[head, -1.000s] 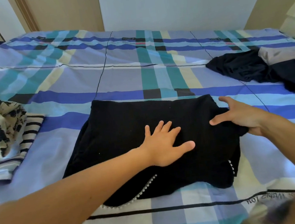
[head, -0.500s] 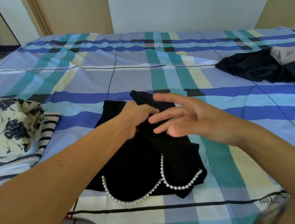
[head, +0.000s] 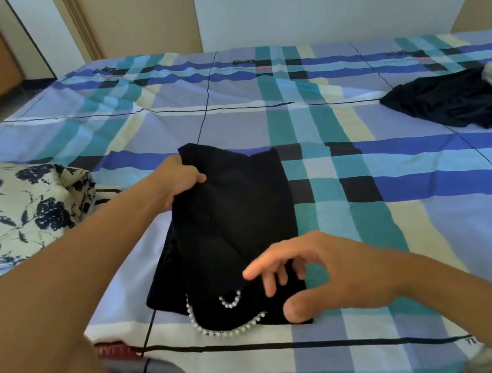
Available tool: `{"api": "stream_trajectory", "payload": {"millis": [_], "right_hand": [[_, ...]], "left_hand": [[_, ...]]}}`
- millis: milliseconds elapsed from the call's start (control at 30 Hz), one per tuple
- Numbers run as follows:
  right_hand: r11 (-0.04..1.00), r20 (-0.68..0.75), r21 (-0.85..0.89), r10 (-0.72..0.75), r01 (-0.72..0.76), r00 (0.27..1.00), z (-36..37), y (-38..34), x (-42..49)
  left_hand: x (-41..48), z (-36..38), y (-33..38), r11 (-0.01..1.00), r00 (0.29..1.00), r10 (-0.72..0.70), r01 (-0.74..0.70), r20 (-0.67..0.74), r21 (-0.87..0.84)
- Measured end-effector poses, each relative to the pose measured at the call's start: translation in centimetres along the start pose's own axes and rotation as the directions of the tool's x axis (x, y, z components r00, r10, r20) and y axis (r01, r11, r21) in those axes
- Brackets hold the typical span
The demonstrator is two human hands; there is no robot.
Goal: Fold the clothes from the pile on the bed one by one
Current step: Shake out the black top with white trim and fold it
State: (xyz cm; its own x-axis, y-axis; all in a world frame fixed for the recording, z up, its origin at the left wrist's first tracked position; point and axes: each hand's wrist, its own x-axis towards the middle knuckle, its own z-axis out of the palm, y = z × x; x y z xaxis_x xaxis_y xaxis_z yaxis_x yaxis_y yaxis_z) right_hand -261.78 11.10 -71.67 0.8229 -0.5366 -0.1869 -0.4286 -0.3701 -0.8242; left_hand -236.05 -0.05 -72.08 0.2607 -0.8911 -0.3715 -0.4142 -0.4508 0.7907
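Observation:
A black garment (head: 233,218) with a pearl-beaded edge lies folded into a narrow stack on the plaid bed sheet (head: 366,228). My left hand (head: 181,178) grips its far left corner, thumb on top of the cloth. My right hand (head: 313,273) hovers over the near right corner beside the pearl trim, fingers spread and loosely bent, holding nothing. The pile of unfolded clothes (head: 455,98), mostly dark fabric with a grey piece, lies at the far right of the bed.
A stack of folded clothes (head: 23,205), topped by a cream piece with dark floral print over a striped one, sits at the left edge. Walls and a door frame stand behind the bed. The bed's near edge runs below the garment.
The wide black garment has been folded in half to the left into a narrow stack. My left hand moved to its far corner and my right hand dropped to the near right corner.

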Motion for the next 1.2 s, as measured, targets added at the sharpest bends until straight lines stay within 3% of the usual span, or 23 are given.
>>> {"api": "stream_trajectory", "payload": {"millis": [133, 233, 300, 333, 400, 433, 533, 667, 800, 900, 967, 1000, 1067, 1133, 1200], "right_hand": [[0.988, 0.031, 0.121, -0.098, 0.093, 0.995, 0.0, -1.0, 0.3], [0.995, -0.293, 0.073, -0.038, 0.062, 0.955, 0.2, 0.6, 1.2], [0.992, -0.539, -0.017, 0.093, -0.122, 0.837, 0.2, 2.2, 1.8], [0.973, -0.574, -0.013, 0.181, -0.230, 0.798, 0.2, 2.8, 1.9], [0.917, -0.476, 0.128, 0.392, -0.379, 0.787, 0.3, 3.5, 2.0], [0.890, -0.402, 0.251, 0.454, -0.381, 0.795, 0.5, 3.6, 2.1], [0.816, -0.325, 0.516, 0.468, -0.260, 0.822, 1.7, 3.7, 2.5], [0.734, -0.274, 0.630, 0.516, -0.254, 0.812, 1.1, 4.2, 3.1], [0.645, -0.253, 0.732, 0.558, -0.222, 0.790, -4.3, 3.5, 1.6], [0.646, -0.421, 0.739, 0.662, -0.189, 0.620, -8.0, 4.3, 0.1], [0.643, -0.480, 0.742, 0.709, -0.191, 0.517, -8.5, 5.7, -0.3], [0.636, -0.474, 0.744, 0.720, -0.208, 0.506, -8.5, 6.5, -0.4], [0.614, -0.375, 0.729, 0.728, -0.302, 0.574, -8.2, 7.0, -0.6], [0.622, -0.238, 0.663, 0.703, -0.417, 0.670, -8.0, 7.0, -0.8], [0.649, -0.189, 0.596, 0.685, -0.473, 0.703, -7.9, 6.6, -0.9]], "left_hand": [[1.6, 0.0, -1.5, 0.986, 0.998, 0.027, -0.017, -0.057, 0.164], [2.1, 0.5, -1.8, 0.920, 0.969, 0.190, -0.120, -0.156, 0.374], [2.4, 0.9, -1.9, 0.911, 0.966, 0.213, -0.141, -0.148, 0.388], [2.4, 1.2, -1.8, 0.930, 0.979, 0.169, -0.120, -0.116, 0.346], [2.5, 1.6, -1.7, 0.969, 0.997, 0.049, -0.035, -0.052, 0.243], [2.5, 1.6, -1.6, 0.983, 0.999, 0.001, 0.007, -0.044, 0.186], [2.7, 1.3, -1.3, 0.995, 0.995, -0.097, 0.097, 0.009, -0.020], [2.9, 0.5, -0.7, 0.952, 0.976, -0.147, 0.184, 0.159, -0.246], [3.1, -1.4, 0.0, 0.902, 0.962, -0.141, 0.223, 0.235, -0.371], [3.3, -3.0, -1.0, 0.931, 0.936, -0.147, 0.240, 0.321, -0.274], [3.6, -3.4, -2.0, 0.973, 0.908, -0.217, 0.233, 0.358, 0.000], [3.8, -3.3, -2.4, 0.969, 0.905, -0.245, 0.214, 0.348, 0.126], [4.3, -3.0, -2.7, 0.957, 0.933, -0.233, 0.170, 0.273, 0.236], [4.8, -2.5, -2.6, 0.980, 0.962, -0.147, 0.110, 0.229, 0.167], [4.7, -1.6, -2.0, 0.996, 0.973, -0.075, 0.063, 0.220, 0.062]]}}
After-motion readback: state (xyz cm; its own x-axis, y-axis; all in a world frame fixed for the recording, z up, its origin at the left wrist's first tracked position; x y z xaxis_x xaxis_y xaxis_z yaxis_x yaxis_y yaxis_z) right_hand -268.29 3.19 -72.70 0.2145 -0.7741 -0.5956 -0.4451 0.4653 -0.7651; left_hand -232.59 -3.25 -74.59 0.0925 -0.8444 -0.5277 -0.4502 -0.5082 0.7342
